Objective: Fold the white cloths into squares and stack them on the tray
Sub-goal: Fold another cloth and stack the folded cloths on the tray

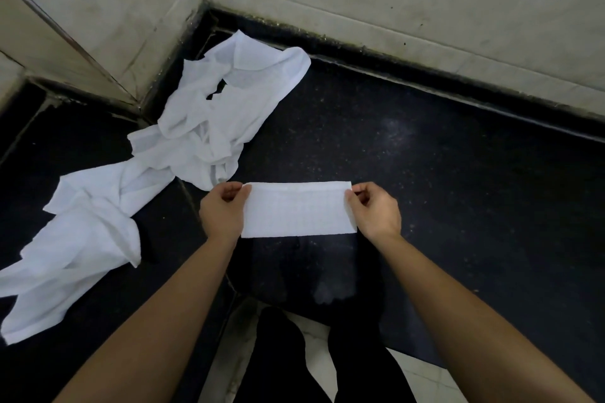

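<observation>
At frame centre the left hand (222,211) and right hand (373,209) pinch the top corners of a half-folded cloth (298,209) over the dark counter (425,157) — if either pinch slackens, its layers could slide askew — while the pile (183,141) waits at left.

left hand (222,214), right hand (376,211): bare | forearms (170,304): bare | legs: black trousers (281,360)

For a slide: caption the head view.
Left hand and right hand pinch a folded white cloth; crumpled cloths lie beside.
</observation>
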Tool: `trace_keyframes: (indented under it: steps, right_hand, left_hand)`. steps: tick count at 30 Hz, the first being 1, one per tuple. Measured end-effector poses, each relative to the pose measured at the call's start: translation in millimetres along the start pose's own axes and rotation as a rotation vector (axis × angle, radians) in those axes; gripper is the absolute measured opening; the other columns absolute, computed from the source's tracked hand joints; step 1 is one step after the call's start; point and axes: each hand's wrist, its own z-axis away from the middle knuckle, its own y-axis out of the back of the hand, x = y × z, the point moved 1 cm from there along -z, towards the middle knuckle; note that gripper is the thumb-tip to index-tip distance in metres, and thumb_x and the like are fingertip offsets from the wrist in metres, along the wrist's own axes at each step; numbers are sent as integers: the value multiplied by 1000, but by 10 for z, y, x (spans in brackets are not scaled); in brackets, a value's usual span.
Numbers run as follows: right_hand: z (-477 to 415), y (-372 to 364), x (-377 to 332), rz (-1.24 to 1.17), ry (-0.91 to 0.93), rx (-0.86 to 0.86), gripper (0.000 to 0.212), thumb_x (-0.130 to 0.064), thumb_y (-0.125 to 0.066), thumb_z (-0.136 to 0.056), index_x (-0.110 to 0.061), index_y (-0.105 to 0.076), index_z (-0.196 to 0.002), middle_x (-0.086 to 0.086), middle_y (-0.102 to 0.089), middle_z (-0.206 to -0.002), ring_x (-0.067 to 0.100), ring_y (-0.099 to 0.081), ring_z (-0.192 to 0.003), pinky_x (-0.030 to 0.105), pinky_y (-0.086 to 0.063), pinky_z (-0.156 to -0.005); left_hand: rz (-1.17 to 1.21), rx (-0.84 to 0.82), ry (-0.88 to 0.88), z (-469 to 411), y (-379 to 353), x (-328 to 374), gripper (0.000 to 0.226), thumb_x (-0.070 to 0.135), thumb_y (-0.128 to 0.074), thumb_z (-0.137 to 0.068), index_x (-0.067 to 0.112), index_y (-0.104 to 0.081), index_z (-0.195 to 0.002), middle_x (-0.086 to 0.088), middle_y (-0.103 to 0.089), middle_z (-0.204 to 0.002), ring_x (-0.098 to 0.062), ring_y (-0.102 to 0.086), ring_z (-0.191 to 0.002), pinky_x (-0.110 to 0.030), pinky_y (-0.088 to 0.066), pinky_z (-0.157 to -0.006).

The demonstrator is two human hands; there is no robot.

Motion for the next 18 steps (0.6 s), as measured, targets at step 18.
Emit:
trace_keyframes:
  steps: [18]
  right_hand:
    - [132,-846,-204,675,715,-166,66,-52,-20,-106,-15,-17,-160,11,-9,-168,28,-5,-156,53,-9,-125]
  left_hand:
    - [-1031,-351,-872,25,-68,-464,63,41,-17,-105,6,-16,-157,-11,-13,-166,-23,-8,-154,-52,-12,-123]
